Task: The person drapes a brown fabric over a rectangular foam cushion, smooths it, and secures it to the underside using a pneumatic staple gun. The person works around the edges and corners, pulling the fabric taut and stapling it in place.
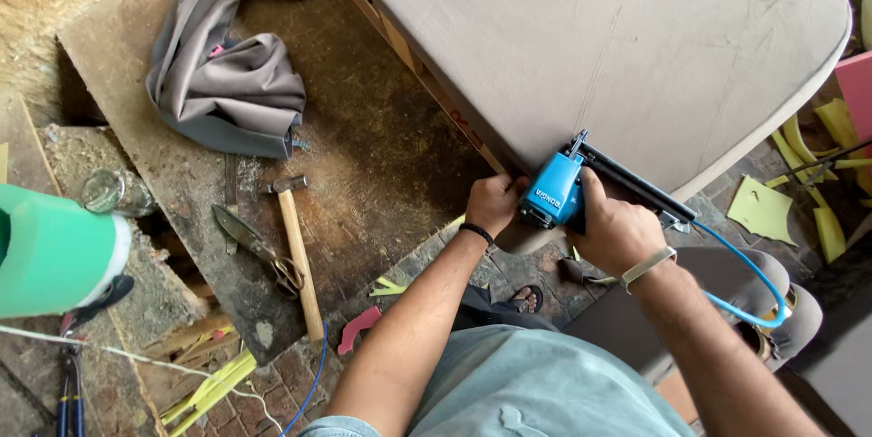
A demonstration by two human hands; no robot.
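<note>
Right hand (616,226): we see it clenched round the blue stapler (556,190).
Left hand (493,203): clenched on the fabric edge, just beside the stapler's nose.
Stapler: pressed to the lower edge of the beige cushion (618,46); a blue hose (745,264) trails off its back.
Board (363,146): we see a hammer (295,246), scissors (254,246) and a grey cloth (227,74) lying well apart from the hands.

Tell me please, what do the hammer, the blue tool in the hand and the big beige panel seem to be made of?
Hammer: pale handle with visible grain, likely wood; dark dull head, probably steel. Blue tool, gripped by the right hand: smooth glossy blue body, painted metal or plastic, with a black metal rail. Beige panel: matte woven-looking cover with soft creases, likely upholstery fabric; the left hand pulls its edge.
</note>
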